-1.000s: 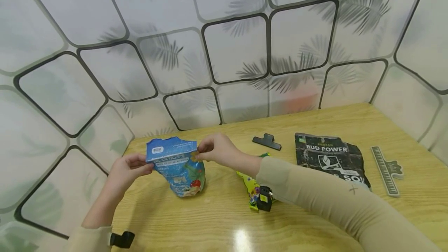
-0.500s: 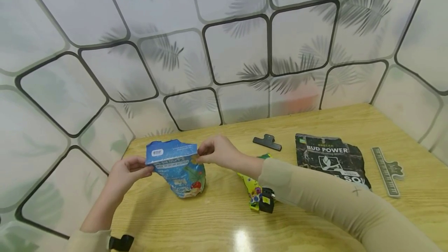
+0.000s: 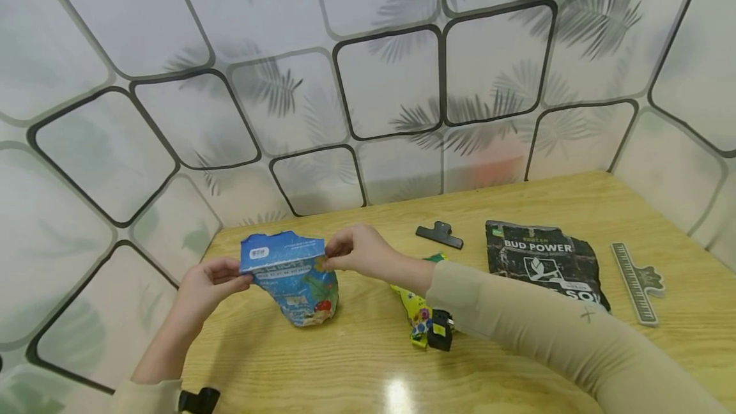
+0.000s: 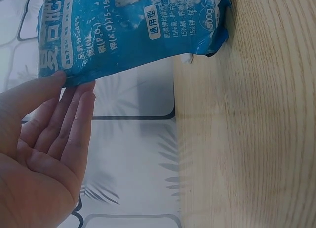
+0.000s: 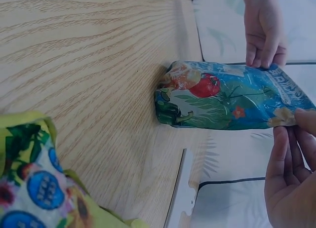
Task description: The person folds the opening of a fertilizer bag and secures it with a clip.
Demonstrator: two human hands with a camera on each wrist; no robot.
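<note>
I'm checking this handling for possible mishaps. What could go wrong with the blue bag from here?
The left hand and right hand pinch the blue bag at its upper sides, so it might slip if either grip loosens. The black clip lies apart from it; if the bag is open, which I cannot tell, contents might spill. In the head view, the right sleeve overlaps the yellow bag, so lowering that arm may nudge it.

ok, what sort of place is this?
Likely an indoor tabletop workspace, maybe a staged corner; the room's purpose isn't clear. Wood-grain table, leaf-patterned walls close behind and beside it, and a black clip lying on top.
</note>
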